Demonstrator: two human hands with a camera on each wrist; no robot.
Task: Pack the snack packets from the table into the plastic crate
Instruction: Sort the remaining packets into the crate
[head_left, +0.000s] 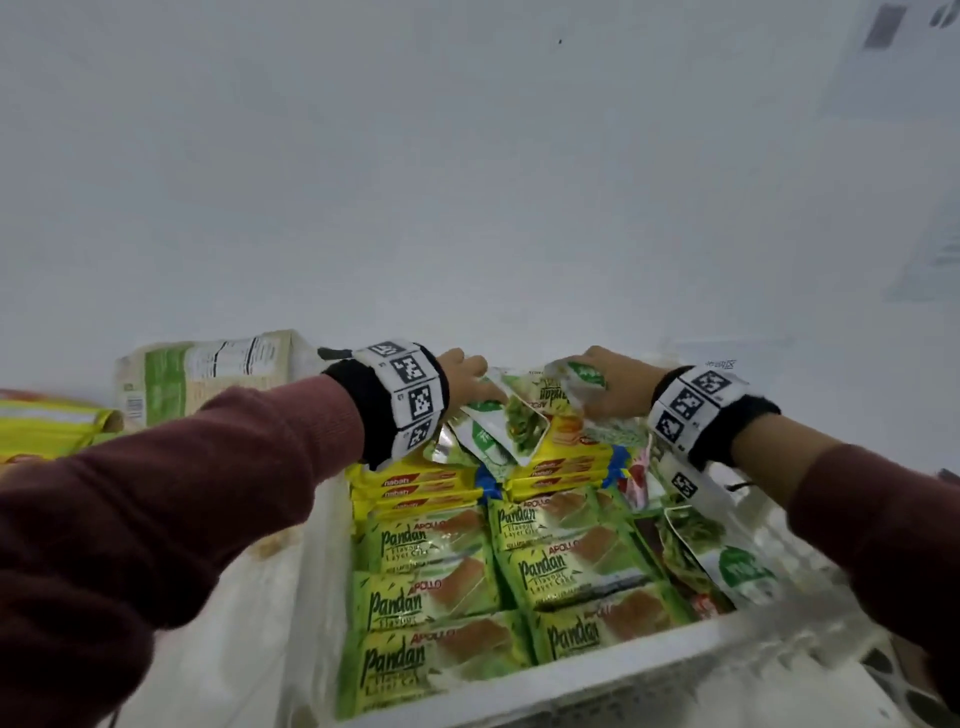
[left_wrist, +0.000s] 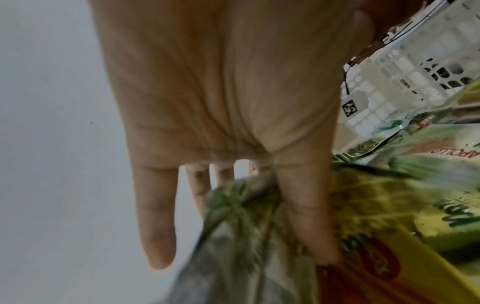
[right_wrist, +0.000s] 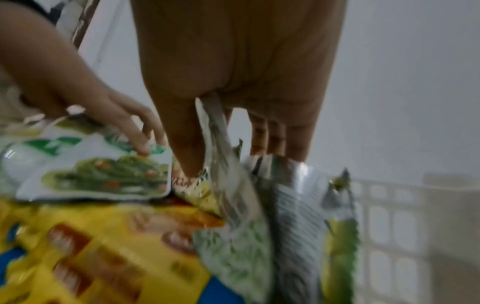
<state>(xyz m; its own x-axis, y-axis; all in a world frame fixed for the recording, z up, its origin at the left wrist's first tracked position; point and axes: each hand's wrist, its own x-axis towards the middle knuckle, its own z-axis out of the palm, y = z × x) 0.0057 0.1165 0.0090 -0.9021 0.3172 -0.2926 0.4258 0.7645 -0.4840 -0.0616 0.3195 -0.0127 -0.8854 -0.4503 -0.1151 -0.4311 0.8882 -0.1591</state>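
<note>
The white plastic crate (head_left: 597, 691) is packed with green Pandan cake packets (head_left: 431, 597) and yellow wafer packets (head_left: 415, 488). Both hands are at its far end. My left hand (head_left: 475, 387) pinches the top of a white-and-green pouch (head_left: 504, 431) that lies tilted on the wafer packets. The left wrist view shows this hand (left_wrist: 259, 205) with a digit pressed on the pouch (left_wrist: 241, 236) and other fingers behind it. My right hand (head_left: 597, 387) grips a second white-and-green pouch (head_left: 584, 379), which hangs from that hand (right_wrist: 223, 156) as a silvery pouch (right_wrist: 233, 205).
More white-and-green pouches (head_left: 727, 561) stand along the crate's right side. A beige and green carton (head_left: 208, 374) and yellow packets (head_left: 47, 431) lie on the white table (head_left: 249, 623) left of the crate. A white wall rises close behind.
</note>
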